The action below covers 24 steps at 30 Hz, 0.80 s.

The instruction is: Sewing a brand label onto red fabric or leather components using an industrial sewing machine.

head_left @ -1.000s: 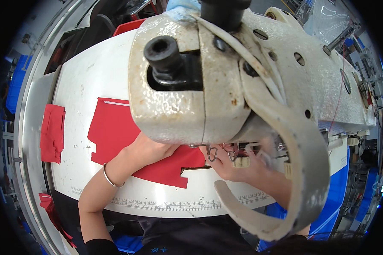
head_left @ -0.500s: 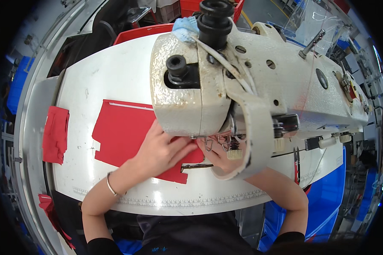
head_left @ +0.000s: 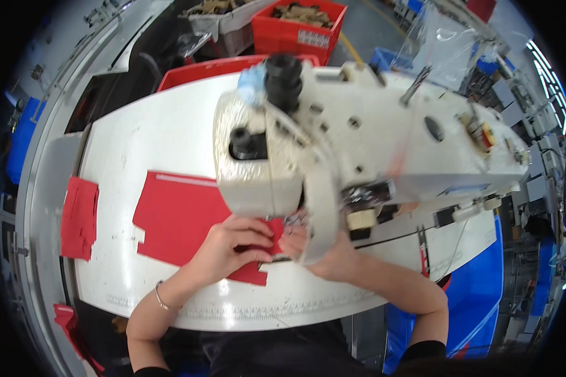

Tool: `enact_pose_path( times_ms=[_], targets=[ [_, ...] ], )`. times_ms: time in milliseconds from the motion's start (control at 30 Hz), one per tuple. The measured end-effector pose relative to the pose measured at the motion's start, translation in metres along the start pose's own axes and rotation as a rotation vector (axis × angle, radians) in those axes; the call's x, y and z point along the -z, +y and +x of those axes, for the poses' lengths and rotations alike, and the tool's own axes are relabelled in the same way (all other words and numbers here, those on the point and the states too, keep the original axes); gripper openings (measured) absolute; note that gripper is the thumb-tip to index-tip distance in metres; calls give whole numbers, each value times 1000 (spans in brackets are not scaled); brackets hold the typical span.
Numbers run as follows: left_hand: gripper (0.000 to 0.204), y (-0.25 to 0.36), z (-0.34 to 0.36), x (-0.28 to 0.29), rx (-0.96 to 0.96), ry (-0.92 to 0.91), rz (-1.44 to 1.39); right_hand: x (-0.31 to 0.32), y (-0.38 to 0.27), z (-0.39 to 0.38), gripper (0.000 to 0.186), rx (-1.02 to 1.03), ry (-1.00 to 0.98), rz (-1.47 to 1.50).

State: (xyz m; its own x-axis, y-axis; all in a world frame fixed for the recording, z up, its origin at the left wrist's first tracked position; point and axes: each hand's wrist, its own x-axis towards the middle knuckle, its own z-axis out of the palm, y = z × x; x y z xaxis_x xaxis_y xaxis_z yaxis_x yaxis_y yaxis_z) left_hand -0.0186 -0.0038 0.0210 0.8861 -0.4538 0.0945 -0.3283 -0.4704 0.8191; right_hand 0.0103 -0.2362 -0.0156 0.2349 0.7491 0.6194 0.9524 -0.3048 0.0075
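Observation:
A flat red fabric piece [head_left: 176,217] with a pale strip along its far edge lies on the white table, its right side under the sewing machine head [head_left: 251,188]. My left hand [head_left: 226,248] rests on the fabric's right part, fingers bent and thumb apart from them. Close to its fingertips, my right hand [head_left: 330,257] has curled fingers at the fabric's right edge by the needle area; they look closed on it. The machine's curved cream guard [head_left: 321,217] hides part of these fingers, and the needle itself cannot be made out.
A stack of red fabric pieces [head_left: 79,217] lies at the table's left edge. Red-handled snips [head_left: 424,251] lie right of my right hand. A blue bin [head_left: 475,295] stands at the lower right; a red crate [head_left: 299,28] holds brown pieces beyond the table. A printed ruler runs along the near edge.
The view has shifted, showing more beyond the table. My left thumb has spread from the fingers. My right hand has drawn nearer to me, its fingers now curled at the fabric's edge.

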Motion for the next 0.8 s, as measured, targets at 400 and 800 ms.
enact_pose_path(
  times_ms=[400,800],
  targets=[
    [9,11,-11,-10,137,224,-81,7,-22,11,27,47,17,-59],
    [33,-5,-1,36,-179,210,764,79,-15,-28,22,-191,-151,19]
  ],
)
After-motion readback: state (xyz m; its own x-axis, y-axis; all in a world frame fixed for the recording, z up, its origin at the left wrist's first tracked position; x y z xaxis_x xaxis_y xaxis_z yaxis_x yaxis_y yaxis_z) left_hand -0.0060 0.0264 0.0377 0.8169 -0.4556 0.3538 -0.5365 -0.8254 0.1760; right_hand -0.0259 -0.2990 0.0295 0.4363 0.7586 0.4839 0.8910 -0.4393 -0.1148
